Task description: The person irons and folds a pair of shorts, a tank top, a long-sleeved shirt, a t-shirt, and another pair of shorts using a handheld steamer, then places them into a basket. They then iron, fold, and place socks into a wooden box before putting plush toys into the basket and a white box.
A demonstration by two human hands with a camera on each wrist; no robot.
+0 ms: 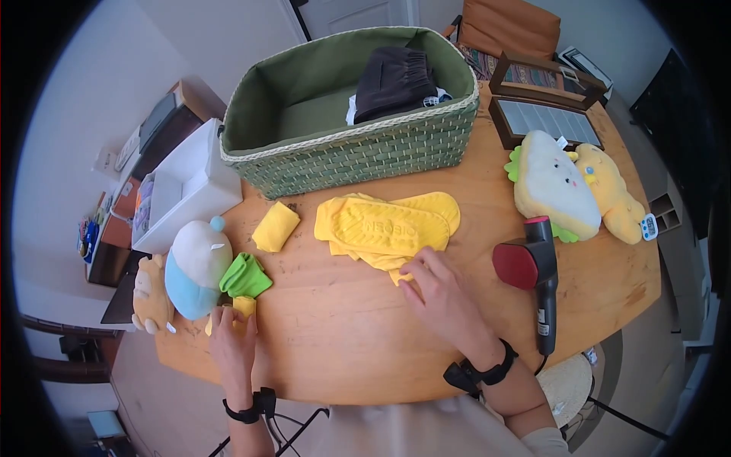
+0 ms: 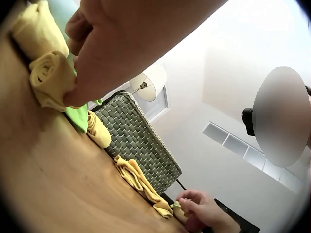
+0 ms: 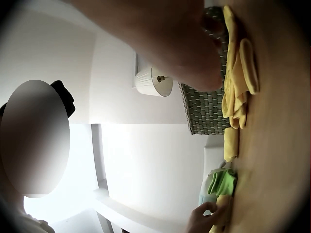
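At the front left, my left hand [image 1: 232,335] has its fingers and thumb on a rolled yellow sock [image 2: 52,80], whose spiral end shows in the left wrist view. Another yellow roll [image 2: 40,29] lies beside it there. A folded bright green cloth [image 1: 246,276] sits just beyond the hand. Mid-table lies a loose pile of yellow grip socks [image 1: 381,225] with raised lettering on the sole. My right hand [image 1: 442,293] hovers at the pile's near edge, fingers loosely bent and holding nothing. A further yellow roll [image 1: 276,227] stands left of the pile.
A green woven basket [image 1: 365,160] with dark folded clothing [image 1: 392,84] stands at the back. Plush toys [image 1: 198,266] and a white box [image 1: 202,190] are at left. On the right are a garment steamer [image 1: 542,282], more plush toys [image 1: 556,183] and an open brown case [image 1: 548,122].
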